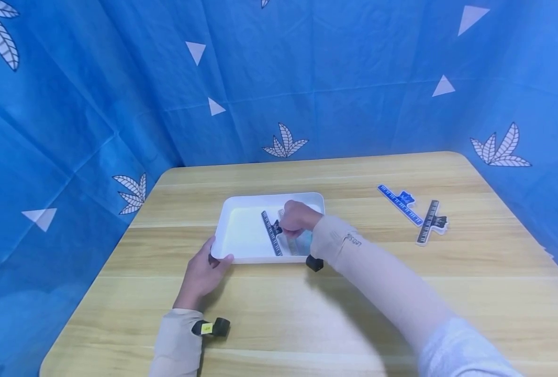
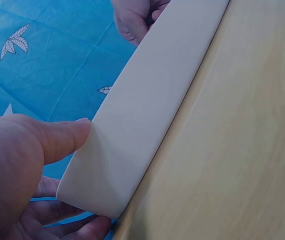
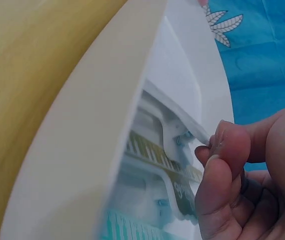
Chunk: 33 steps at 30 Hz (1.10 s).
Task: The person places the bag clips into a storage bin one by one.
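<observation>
A white tray [image 1: 241, 230] holds clips with piano-key edges: a black one [image 1: 271, 234], a gold one [image 3: 155, 154] and a teal one [image 3: 132, 227]. At the tray's near left corner, my left hand [image 1: 203, 275] grips the wall, thumb on the rim and fingers around the outside; the left wrist view shows this hand [image 2: 27, 175] on the wall [image 2: 137, 105]. Reaching over the tray's right half, my right hand [image 1: 298, 217] pinches the edge of the black clip between thumb and finger. In the right wrist view, this hand [image 3: 252, 175] partly hides the clips.
To the right of the tray, a blue clip [image 1: 398, 203] and another black clip [image 1: 428, 222] lie on the wooden table [image 1: 269, 314]. A blue patterned cloth [image 1: 260, 63] hangs behind the table and along its sides.
</observation>
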Available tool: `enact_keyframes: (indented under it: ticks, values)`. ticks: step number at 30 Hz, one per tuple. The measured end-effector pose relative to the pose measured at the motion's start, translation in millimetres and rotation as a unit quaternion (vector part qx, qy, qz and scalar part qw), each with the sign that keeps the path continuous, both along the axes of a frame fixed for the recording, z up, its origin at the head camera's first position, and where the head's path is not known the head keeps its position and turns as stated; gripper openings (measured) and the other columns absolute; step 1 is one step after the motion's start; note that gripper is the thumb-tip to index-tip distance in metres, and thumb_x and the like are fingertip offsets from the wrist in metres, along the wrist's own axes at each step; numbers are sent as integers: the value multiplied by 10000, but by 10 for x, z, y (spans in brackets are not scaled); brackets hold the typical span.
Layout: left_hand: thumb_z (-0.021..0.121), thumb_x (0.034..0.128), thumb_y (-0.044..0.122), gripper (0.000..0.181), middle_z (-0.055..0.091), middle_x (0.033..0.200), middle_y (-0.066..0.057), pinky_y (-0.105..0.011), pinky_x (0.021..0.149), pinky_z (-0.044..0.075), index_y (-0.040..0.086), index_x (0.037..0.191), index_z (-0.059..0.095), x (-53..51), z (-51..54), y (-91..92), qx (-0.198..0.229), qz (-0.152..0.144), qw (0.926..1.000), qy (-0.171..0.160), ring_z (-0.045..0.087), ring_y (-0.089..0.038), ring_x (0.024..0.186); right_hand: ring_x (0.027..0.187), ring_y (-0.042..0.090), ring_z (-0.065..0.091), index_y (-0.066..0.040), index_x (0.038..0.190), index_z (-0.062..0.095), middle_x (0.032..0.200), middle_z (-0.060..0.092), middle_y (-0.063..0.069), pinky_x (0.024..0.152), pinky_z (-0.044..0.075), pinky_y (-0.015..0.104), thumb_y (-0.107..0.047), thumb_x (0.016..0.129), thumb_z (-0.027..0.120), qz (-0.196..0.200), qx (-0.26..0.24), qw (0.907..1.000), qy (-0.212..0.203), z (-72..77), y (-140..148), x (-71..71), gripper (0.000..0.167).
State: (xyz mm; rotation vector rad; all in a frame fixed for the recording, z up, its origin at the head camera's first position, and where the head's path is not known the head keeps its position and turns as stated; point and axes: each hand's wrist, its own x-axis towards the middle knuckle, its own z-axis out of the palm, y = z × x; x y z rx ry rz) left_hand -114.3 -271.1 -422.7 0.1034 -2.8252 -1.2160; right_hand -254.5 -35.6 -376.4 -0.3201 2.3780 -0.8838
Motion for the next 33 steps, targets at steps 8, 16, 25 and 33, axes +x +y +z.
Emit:
enact_keyframes:
  ticks: [8, 16, 25, 33]
  values:
    - [649, 938, 298, 724, 466, 1394, -281, -498, 1030, 419, 18, 1499, 287, -19, -2, -10, -41, -32, 10000, 77, 497, -416, 1243, 453, 117, 446, -44, 853, 542, 562, 488, 7, 468, 405, 208, 60, 765, 550, 164, 228, 9996, 41, 62, 7, -23, 136]
    - [646, 938, 320, 742, 443, 1418, -275, -495, 1034, 415, 22, 1507, 276, -24, -9, -15, -51, 14, 10000, 35, 480, -416, 1260, 454, 103, 451, -71, 777, 518, 575, 498, 3, 453, 415, 192, 72, 721, 552, 287, 392, 9987, 180, 54, -32, -58, 157]
    - [644, 937, 317, 746, 430, 1434, -264, -504, 1038, 407, 44, 1517, 263, -16, -19, -18, -77, 76, 9999, -65, 470, -416, 1268, 422, 104, 413, -82, 721, 532, 569, 482, 1, 436, 370, 203, 38, 743, 568, 304, 541, 9979, 165, 15, -96, -94, 127]
    - [649, 935, 325, 751, 434, 1425, -274, -503, 1034, 411, 31, 1512, 269, -12, -27, -13, -6, 53, 10000, -50, 479, -422, 1258, 437, 95, 417, -87, 694, 533, 636, 524, 18, 441, 370, 192, 33, 743, 575, 237, 661, 9975, 111, -20, -91, -100, 136]
